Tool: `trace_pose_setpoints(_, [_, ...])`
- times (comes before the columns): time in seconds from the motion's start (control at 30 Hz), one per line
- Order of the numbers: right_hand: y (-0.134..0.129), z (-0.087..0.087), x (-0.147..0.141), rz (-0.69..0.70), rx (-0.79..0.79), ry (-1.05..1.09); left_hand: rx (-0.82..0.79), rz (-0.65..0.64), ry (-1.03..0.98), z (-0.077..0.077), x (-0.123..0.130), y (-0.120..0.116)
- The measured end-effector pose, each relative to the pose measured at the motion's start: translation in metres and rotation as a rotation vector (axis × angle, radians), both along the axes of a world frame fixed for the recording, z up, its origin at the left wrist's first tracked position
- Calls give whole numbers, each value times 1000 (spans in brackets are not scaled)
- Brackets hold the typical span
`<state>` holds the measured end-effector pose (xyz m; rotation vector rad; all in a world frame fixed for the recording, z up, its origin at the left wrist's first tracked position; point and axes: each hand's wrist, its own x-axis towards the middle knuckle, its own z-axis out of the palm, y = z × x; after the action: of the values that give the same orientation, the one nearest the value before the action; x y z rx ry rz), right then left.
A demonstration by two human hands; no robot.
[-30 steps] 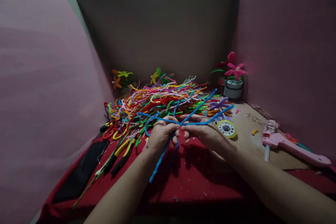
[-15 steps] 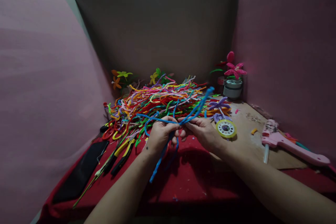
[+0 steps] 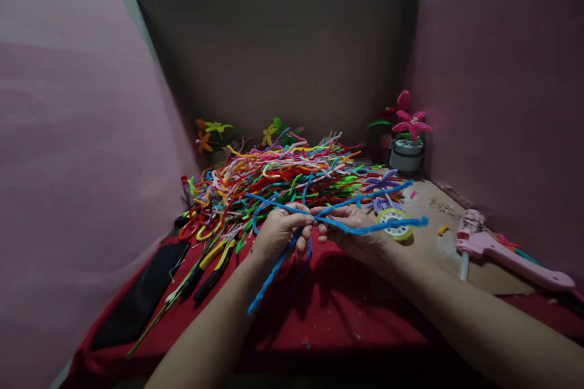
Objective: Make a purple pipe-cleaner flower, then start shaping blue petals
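Pipe cleaners [image 3: 292, 164] are heaped beyond the left hand [image 3: 277, 232] and right hand [image 3: 365, 244]. Blue stems [image 3: 365, 231] are crossed between the two, pinched by the left; whether they are gripped by the right cannot be told. Should pressure be eased, their crossing could be lost.

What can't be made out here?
Head view:
Whether the blue stems are joined: hidden by the pinching left hand and right hand.
Middle of the yellow-rimmed disc: partly covered by a blue stem.
Bottom of the coloured pile: buried under its upper stems.
Rest of the right forearm: cut off at the lower right corner.
Crumbs on the brown board: too small to identify.
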<state>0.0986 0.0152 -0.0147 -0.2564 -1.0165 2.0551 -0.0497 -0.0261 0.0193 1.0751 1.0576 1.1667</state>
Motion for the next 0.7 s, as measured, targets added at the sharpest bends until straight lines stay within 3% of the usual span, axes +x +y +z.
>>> trace_pose_setpoints(0.2, [-5,-1,-3,-76,66,-8,32,5,-10,-2,5,-1])
trace_pose_setpoints(0.4, [-13,0,-10,-277,175,-47,115,66,135,-2,17,-5])
trace_pose_setpoints(0.7, [-6,-2,-8,-246,51,-113,253,257,203,5,22,-8])
